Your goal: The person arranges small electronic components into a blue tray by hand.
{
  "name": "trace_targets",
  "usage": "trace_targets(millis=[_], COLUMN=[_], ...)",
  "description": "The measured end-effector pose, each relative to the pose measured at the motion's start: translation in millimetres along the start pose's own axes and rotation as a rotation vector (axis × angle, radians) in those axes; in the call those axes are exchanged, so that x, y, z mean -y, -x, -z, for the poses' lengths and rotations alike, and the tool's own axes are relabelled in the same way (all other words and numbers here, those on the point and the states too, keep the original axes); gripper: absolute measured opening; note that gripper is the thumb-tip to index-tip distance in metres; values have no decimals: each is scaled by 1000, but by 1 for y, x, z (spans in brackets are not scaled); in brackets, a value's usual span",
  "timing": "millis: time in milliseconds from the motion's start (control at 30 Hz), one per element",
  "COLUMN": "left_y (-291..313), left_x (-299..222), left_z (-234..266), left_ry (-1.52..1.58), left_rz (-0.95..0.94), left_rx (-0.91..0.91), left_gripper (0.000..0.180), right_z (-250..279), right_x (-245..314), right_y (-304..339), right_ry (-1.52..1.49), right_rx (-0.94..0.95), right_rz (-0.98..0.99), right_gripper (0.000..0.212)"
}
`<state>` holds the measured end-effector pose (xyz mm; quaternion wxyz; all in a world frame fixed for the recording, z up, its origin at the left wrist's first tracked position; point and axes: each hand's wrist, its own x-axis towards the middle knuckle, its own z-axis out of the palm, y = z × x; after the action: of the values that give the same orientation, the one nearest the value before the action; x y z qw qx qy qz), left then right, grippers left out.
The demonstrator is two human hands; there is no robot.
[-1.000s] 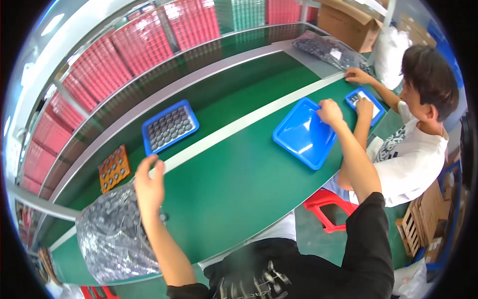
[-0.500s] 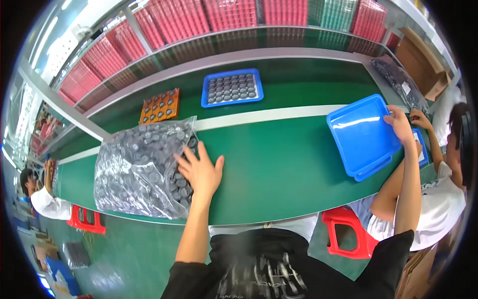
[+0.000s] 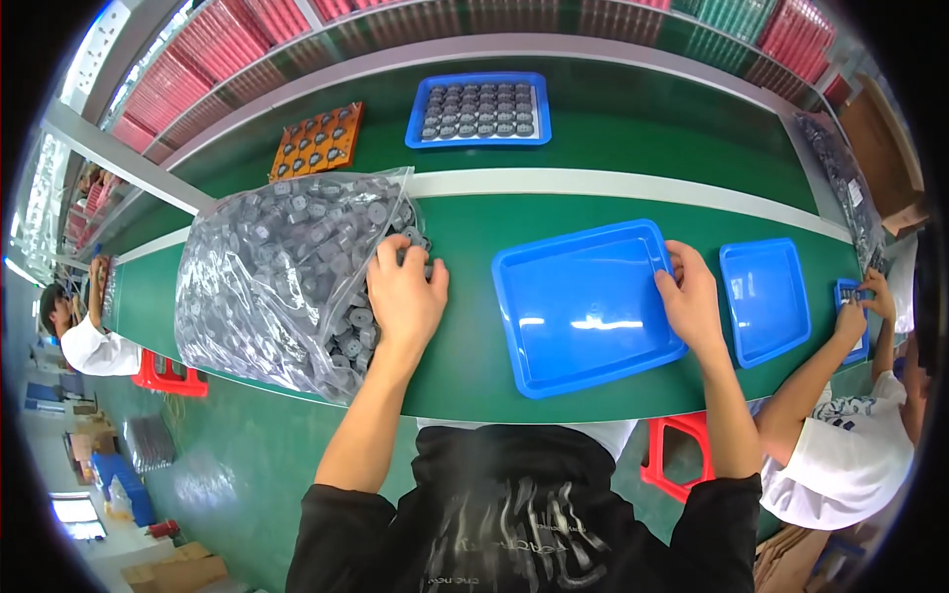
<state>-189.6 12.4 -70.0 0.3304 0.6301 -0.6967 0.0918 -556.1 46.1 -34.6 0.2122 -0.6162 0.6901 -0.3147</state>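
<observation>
A large clear plastic bag full of small grey round parts lies on the green bench at the left, its mouth towards the right. My left hand rests at that mouth, fingers bent but apart over loose grey parts; its fingertips are partly hidden among them. My right hand grips the right rim of an empty blue tray, thumb over the edge. This tray is slightly tilted above the middle of the bench. Right of it lies a second empty blue tray.
Beyond the white divider strip sit a blue tray of grey parts and an orange holder with round parts. A co-worker's hands work over a small blue tray at the right. A red stool stands below the bench.
My right hand has brought a blue tray leftward from the right side, and a second tray now shows there. My left hand's spread fingers have bent at the bag's mouth.
</observation>
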Motion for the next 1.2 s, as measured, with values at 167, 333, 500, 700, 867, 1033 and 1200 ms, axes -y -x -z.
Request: trace_targets(millis=[167, 333, 500, 700, 867, 1033, 1200], left_y=[-17, -32, -22, -15, -30, -29, -21], left_x=[0, -45, -138, -155, -114, -102, -99], left_z=[-9, 0, -16, -11, 3, -11, -15], left_ry=[84, 397, 673, 773, 778, 875, 801], left_rz=[1, 96, -302, -456, -508, -392, -451], left_rx=[-80, -128, 135, 581, 627, 487, 409], left_gripper=[10, 8, 9, 29, 41, 37, 30], right_z=[-14, -20, -19, 5, 16, 3, -21], right_x=[-16, -9, -4, -9, 7, 36, 54], right_y=[35, 53, 41, 56, 68, 40, 22], right_ry=[153, 60, 61, 103, 220, -6, 189], right_rx=[-155, -105, 7, 132, -98, 104, 300], right_rz=[138, 136, 196, 189, 152, 275, 511], right_gripper=[59, 62, 53, 47, 40, 36, 34])
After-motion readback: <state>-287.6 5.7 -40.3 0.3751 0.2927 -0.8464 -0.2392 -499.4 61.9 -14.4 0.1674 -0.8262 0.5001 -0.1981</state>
